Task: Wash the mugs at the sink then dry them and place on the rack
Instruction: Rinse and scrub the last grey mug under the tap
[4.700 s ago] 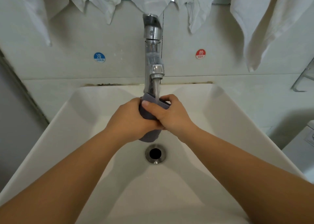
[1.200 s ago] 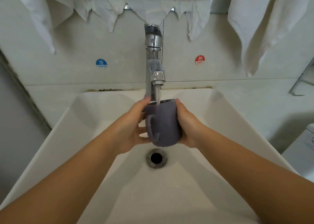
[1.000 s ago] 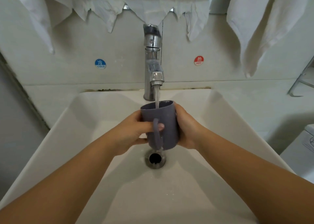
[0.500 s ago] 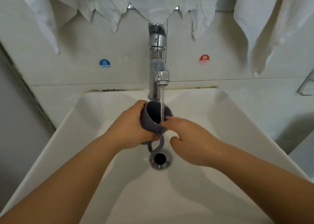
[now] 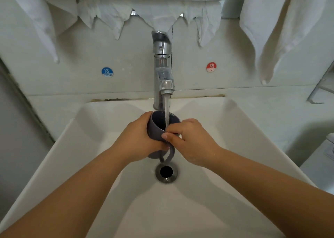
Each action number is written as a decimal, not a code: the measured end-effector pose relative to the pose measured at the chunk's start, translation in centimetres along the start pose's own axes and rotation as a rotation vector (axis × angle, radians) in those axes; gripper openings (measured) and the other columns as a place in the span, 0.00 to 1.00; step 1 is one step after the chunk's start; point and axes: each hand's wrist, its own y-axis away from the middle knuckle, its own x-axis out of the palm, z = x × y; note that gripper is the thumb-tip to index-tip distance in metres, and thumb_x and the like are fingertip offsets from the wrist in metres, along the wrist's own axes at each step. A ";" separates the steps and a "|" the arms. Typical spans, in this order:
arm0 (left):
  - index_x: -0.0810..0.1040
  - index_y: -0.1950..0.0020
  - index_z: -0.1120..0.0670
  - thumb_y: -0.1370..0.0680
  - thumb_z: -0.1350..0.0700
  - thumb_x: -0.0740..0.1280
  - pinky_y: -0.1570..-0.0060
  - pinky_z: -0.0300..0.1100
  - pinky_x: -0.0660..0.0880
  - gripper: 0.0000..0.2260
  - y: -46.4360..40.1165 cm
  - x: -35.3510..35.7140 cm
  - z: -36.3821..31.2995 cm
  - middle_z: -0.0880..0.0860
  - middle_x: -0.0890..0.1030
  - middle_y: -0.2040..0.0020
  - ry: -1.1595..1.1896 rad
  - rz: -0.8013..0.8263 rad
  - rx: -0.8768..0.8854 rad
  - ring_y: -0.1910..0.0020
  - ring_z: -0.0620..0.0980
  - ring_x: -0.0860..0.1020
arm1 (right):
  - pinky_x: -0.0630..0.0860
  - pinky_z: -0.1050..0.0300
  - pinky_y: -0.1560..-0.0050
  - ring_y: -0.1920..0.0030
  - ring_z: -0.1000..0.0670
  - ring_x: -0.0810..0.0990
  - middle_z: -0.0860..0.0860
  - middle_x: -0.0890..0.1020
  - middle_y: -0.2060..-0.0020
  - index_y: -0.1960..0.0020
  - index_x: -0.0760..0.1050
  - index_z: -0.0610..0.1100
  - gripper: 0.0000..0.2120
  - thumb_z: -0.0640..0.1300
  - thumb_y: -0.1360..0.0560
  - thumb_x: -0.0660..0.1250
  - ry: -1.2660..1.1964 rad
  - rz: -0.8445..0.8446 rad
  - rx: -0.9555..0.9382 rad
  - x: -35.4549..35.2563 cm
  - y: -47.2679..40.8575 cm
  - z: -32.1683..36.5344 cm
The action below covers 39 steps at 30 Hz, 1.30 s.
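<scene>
Left hand (image 5: 139, 138) wrapping the grey mug (image 5: 155, 129), holding it over the sink (image 5: 235, 147) under the tap (image 5: 162, 71), water running in. Right hand (image 5: 195, 142) pinching the near rim, thumb outside, fingertips inside.

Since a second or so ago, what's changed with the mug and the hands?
The mug has been tipped, so its mouth faces the camera and its handle hangs down. The right hand left the mug's side and now pinches the near rim. The left hand still grips the body, and the tap still runs into it above the drain.
</scene>
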 end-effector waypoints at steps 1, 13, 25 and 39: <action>0.72 0.40 0.40 0.38 0.56 0.81 0.56 0.35 0.76 0.32 -0.1 0.0 0.1 0.39 0.79 0.49 0.029 -0.007 -0.011 0.50 0.40 0.78 | 0.64 0.61 0.54 0.67 0.55 0.73 0.59 0.73 0.73 0.66 0.73 0.51 0.14 0.49 0.22 0.61 -0.043 -0.051 -0.023 0.3 -0.2 -0.1; 0.73 0.47 0.45 0.40 0.53 0.80 0.66 0.34 0.77 0.25 -0.4 0.3 -0.8 0.44 0.79 0.56 -0.077 0.007 0.033 0.61 0.40 0.80 | 0.69 0.60 0.61 0.63 0.54 0.73 0.53 0.75 0.64 0.61 0.70 0.47 0.12 0.41 0.19 0.58 -0.443 -0.011 0.214 0.1 -0.5 1.6; 0.71 0.43 0.47 0.40 0.55 0.82 0.62 0.40 0.81 0.31 -0.4 0.5 -0.5 0.46 0.78 0.52 -0.022 0.004 0.027 0.58 0.44 0.80 | 0.67 0.57 0.62 0.65 0.51 0.70 0.48 0.73 0.66 0.61 0.72 0.35 0.12 0.37 0.20 0.59 -0.545 0.042 0.195 -0.3 0.0 1.3; 0.70 0.39 0.48 0.40 0.55 0.82 0.54 0.42 0.80 0.34 -0.8 0.2 0.3 0.45 0.79 0.48 0.105 0.006 -0.058 0.50 0.46 0.79 | 0.75 0.57 0.51 0.58 0.52 0.79 0.50 0.83 0.60 0.54 0.82 0.43 0.09 0.40 0.21 0.64 -0.456 0.085 0.155 -1.0 0.2 0.0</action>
